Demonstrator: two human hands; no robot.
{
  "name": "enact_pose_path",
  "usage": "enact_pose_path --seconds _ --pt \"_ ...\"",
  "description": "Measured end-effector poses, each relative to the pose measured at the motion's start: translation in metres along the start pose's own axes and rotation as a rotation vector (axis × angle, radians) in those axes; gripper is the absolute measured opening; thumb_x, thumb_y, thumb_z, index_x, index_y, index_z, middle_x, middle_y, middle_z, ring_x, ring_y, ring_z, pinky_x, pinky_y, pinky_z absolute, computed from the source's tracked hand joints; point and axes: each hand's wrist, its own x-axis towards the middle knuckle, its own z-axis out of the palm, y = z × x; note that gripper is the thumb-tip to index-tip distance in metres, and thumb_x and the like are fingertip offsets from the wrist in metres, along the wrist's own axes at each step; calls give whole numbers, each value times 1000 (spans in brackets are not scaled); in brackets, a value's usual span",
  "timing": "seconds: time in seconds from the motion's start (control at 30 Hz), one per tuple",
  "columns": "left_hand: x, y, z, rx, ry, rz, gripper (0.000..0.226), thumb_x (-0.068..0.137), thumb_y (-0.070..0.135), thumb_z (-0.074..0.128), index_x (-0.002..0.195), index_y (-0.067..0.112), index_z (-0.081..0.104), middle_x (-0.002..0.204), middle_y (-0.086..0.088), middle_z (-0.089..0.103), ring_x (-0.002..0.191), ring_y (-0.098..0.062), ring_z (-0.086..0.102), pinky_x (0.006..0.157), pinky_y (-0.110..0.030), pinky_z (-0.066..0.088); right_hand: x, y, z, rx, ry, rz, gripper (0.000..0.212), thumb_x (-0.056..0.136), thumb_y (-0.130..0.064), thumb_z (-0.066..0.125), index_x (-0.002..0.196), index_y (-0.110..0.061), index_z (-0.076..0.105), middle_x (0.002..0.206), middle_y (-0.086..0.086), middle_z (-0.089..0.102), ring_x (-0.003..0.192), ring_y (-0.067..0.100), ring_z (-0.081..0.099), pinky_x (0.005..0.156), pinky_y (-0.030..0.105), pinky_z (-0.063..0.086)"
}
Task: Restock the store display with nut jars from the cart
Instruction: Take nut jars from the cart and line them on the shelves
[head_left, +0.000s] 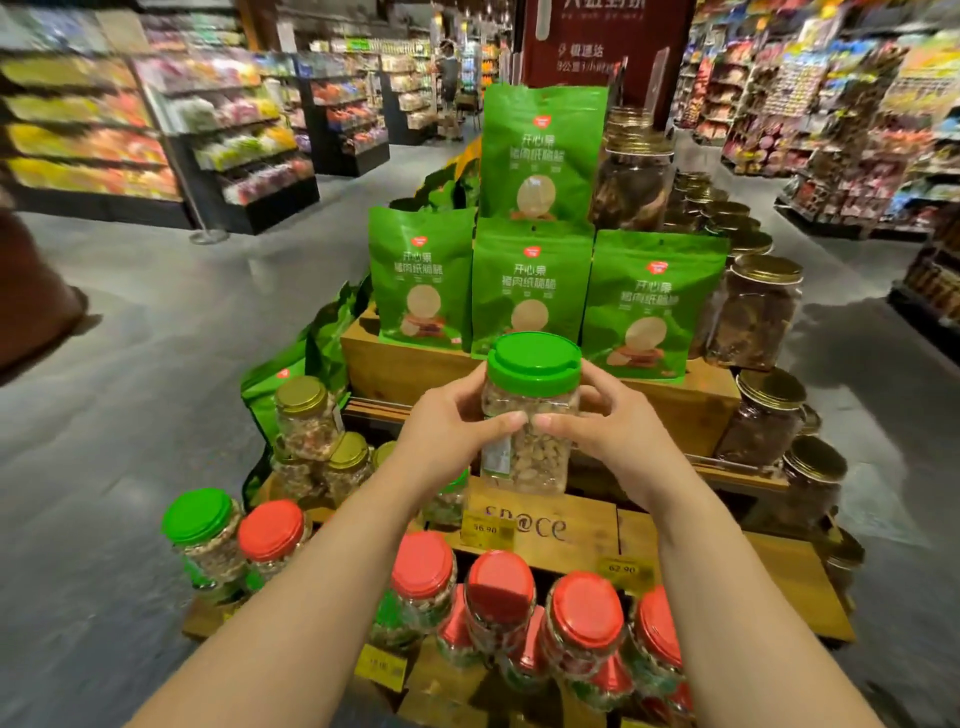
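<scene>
While red-lidded jars (587, 613) already line the lowest tier of the wooden display (691, 540), the left hand (447, 431) and right hand (618, 431) hold a green-lidded nut jar (530, 410) above it, fingers curled round its body, not yet placed; the cart is out of view.

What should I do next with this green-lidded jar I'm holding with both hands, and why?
Probably lower the green-lidded jar onto the wooden crate just beneath it. Your left hand and right hand grip it upright above the display, and that crate top looks bare in front of the green pouches, while the red-lidded jars already fill the lower tier.
</scene>
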Motion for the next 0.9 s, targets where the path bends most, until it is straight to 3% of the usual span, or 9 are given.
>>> enact_pose_path --seconds 0.07,0.13,0.23,0.37,0.47,0.53,0.63,0.8,0.9 --pt "23 -9 -4 -8 4 -57 89 68 55 86 148 35 51 136 12 65 131 -14 58 108 -51 49 23 6 -4 -30 -40 -5 80 64 -31 95 132 -54 58 124 -18 67 125 11 58 104 48 53" --pt "39 -16 -5 2 16 -92 83 75 43 87 149 34 51 136 13 65 126 -9 60 107 -48 50 44 16 -6 -42 -79 14 76 68 -29 94 128 -60 58 125 -30 63 129 5 54 105 47 52" --pt "68 -45 -1 -34 -2 -158 72 87 12 80 149 31 49 135 14 65 114 3 62 108 -40 49 75 39 -5 19 -102 109 77 73 -28 91 136 -55 55 137 -19 59 128 10 55 95 42 57" --pt "94 -82 9 -92 -36 -252 75 87 -6 72 145 37 50 133 8 67 120 -7 61 113 -45 45 96 67 2 151 -95 227 55 85 -30 80 131 -51 60 130 -21 63 119 5 61 96 34 56" --pt "113 -105 13 -110 -39 -318 72 78 9 74 126 59 57 132 14 67 124 -9 60 114 -47 44 110 89 8 178 -62 304 55 93 -35 71 145 -36 54 136 -10 64 117 4 64 106 40 51" --pt "126 -125 14 -145 -60 -372 69 69 16 69 117 65 61 133 16 66 131 -13 57 116 -49 42 123 103 13 165 -17 345 53 97 -37 66 148 -33 52 132 -11 65 107 -5 65 103 35 53" --pt "138 -153 21 -196 -68 -407 70 65 10 66 113 61 64 127 18 68 130 -13 58 115 -44 42 140 131 22 132 29 379 47 99 -36 64 145 -34 54 124 -18 66 101 -8 65 93 28 56" --pt "152 -199 40 -200 -145 -466 76 78 -16 63 132 37 52 111 26 69 102 8 64 90 -12 47 158 191 31 122 77 486 41 90 -36 74 131 -40 67 129 -8 70 116 12 67 105 43 53" --pt "153 -230 54 -196 -183 -514 77 78 -11 67 142 28 47 109 21 71 102 5 66 94 -16 49 165 225 39 118 74 532 50 84 -40 76 133 -41 65 125 -6 72 117 17 67 105 42 52"
